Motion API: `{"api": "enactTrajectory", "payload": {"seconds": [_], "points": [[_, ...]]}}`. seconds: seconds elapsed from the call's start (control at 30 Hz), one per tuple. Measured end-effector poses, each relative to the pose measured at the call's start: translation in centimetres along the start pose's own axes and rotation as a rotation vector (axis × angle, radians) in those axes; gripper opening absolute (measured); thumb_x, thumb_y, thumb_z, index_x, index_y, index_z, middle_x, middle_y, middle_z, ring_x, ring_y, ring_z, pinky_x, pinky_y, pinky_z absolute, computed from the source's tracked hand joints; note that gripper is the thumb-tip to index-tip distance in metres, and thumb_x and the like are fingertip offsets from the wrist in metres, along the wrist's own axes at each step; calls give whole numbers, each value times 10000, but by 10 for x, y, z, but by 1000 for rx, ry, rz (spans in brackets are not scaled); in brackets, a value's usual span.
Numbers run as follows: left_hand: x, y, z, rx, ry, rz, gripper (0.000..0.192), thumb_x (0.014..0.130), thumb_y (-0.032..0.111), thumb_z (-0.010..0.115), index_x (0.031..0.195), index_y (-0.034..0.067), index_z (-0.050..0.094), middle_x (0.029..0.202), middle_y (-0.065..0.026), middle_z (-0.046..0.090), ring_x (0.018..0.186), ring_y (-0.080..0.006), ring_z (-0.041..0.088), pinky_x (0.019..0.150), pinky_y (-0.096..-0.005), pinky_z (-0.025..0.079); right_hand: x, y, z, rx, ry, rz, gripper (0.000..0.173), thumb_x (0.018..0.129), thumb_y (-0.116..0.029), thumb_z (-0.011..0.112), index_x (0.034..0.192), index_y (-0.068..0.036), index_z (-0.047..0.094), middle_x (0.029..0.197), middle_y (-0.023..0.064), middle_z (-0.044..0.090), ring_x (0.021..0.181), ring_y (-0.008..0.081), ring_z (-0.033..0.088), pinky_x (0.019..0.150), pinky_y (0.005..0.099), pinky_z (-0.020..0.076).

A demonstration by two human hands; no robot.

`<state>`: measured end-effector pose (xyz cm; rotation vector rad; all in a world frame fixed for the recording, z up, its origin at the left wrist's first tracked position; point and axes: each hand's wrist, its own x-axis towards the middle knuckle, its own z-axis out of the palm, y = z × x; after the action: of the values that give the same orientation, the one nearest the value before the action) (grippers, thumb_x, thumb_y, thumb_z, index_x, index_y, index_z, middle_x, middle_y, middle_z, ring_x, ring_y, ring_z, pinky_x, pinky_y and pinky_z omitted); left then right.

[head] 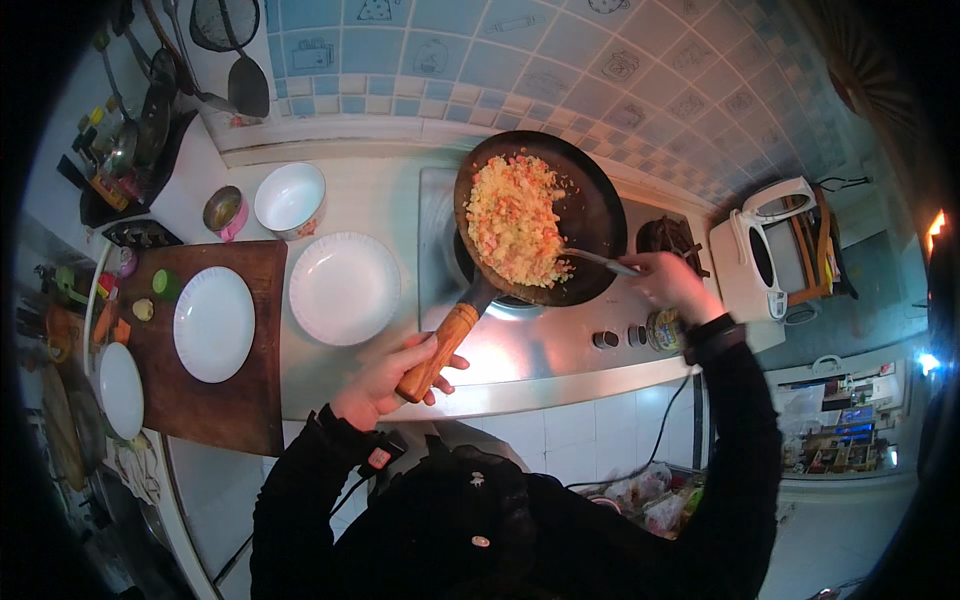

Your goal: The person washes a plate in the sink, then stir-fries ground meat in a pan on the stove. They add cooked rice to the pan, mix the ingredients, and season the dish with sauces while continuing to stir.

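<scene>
My left hand (401, 375) grips the wooden handle (442, 349) of a dark frying pan (592, 202) at the stove. Fried rice (517, 217) with orange and pink bits fills the pan's left side. In my right hand (667, 279) is a metal spoon or spatula (596, 259); its far end meets the rice at the lower right, so its shape there is hidden. The pan sits over the left burner of a steel gas stove (540, 345). Left of the stove, a white plate (345, 289) rests on the counter with nothing on it.
A wooden cutting board (217, 409) at left bears a white plate (214, 324), a green vegetable piece (166, 284) and carrot pieces (120, 331). Behind stand a white bowl (290, 199) and a pink cup (226, 213). A jar (663, 331) stands beside the stove knobs (606, 340). A white appliance (757, 259) is at right.
</scene>
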<state>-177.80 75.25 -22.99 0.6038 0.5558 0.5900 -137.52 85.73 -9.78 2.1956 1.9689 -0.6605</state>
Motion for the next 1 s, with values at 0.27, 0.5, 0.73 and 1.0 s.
{"api": "enactTrajectory", "payload": {"seconds": [0.27,0.5,0.73,1.0], "points": [[3,10,-1,55,35,-81,464,1011,364,425,1337,35,410,1096,-130,620,751,-133,610,597,-260,512,-20,-20,19,-783,604,-397,454,854,-190,580,1304,-251,571,739,104,545,589,260,605,506,374,493],[16,4,-7,-44,-26,-139,425,989,330,501,1286,31,447,1064,-117,625,716,-133,595,594,-273,505,-51,-48,-46,-677,271,-157,357,804,-182,674,1158,-226,684,828,114,669,765,266,661,651,375,522],[17,2,-8,-142,-12,-165,362,956,283,591,1209,56,468,952,-84,605,661,-150,573,560,-302,485,-28,-34,19,310,-165,167,394,870,-142,666,1259,-92,624,954,74,707,746,98,573,680,270,498],[12,9,-3,-86,34,-177,330,947,277,603,1164,59,484,927,-53,586,685,-139,572,575,-298,479,-18,-20,58,-502,550,-228,432,844,-198,653,1269,-251,597,823,97,623,641,264,618,569,382,502]]}}
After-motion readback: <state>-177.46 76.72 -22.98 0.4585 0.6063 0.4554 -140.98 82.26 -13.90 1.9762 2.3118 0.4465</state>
